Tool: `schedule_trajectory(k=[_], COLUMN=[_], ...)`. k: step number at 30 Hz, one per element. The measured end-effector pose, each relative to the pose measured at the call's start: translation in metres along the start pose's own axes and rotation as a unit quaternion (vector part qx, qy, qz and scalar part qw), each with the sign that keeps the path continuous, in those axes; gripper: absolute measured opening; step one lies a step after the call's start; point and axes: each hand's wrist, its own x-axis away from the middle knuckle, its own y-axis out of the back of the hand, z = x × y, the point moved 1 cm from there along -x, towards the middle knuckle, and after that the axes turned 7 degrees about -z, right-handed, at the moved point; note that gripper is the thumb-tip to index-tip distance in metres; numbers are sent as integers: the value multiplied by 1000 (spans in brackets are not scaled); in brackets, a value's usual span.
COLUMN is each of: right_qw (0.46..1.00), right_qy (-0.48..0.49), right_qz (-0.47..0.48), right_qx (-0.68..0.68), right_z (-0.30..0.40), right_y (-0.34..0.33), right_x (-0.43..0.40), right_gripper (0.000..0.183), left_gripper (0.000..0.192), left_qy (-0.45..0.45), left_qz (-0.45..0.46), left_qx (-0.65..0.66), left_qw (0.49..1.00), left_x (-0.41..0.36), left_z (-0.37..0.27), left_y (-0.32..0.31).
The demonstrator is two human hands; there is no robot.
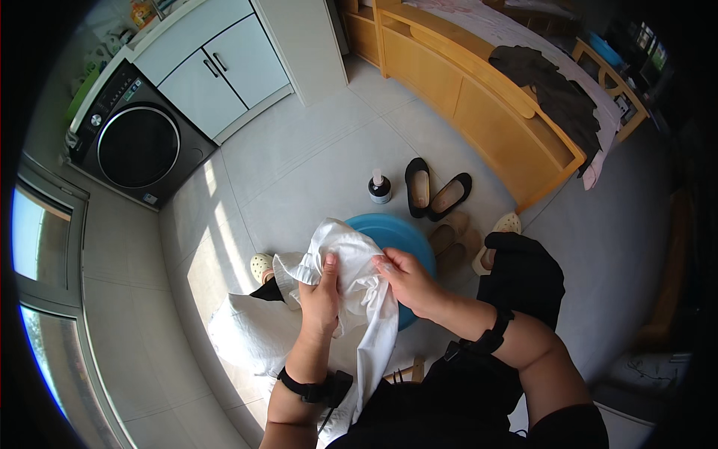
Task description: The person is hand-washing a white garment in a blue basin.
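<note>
White cloth (348, 241), seemingly a garment, is stretched between my two hands above a blue plastic basin (415, 238). My left hand (321, 294) grips it with the thumb on top. Opposite, my right hand (409, 280) pinches a fold, and a whitish smear shows near its fingertips. More of the cloth spreads left over my leg (252, 331), and a long strip hangs towards my lap. Part of the basin is hidden under the cloth and my right arm, so its contents cannot be told.
A dark pump bottle (380, 188) stands beyond the basin. Black flat shoes (418, 188) and beige shoes (449, 238) lie to its right. Farther off are a front-loading washing machine (137, 143), a white cabinet (224, 67) and a wooden bed footboard (477, 106). A glazed door or window (47, 247) is at left.
</note>
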Motion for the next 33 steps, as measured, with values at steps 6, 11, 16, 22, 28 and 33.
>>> schedule_trajectory(k=[6,11,16,22,28,33], right_qw=[974,821,896,912,915,944], right_qy=[123,354,248,194,261,139], right_qz=[-48,-61,-108,-78,-51,-79], right_qx=[186,443,353,354,303,289], right_z=[0,2,-26,-8,-16,-19], right_y=[-22,-54,-29,-36,-47,-15], right_x=[-9,2,-40,-37,-23,-56], right_gripper=[22,37,33,32,28,33], left_gripper=[27,26,20,21,21,24], left_qy=[37,43,-127,-62,14,-68], left_qz=[-28,4,9,-5,-28,3], left_qx=[26,156,-35,11,69,-29], left_qw=[999,987,991,998,997,997], left_x=[-9,-4,-8,-11,-22,-3], left_z=[23,35,54,53,42,55], left_y=[-2,-4,-12,-14,-5,-20])
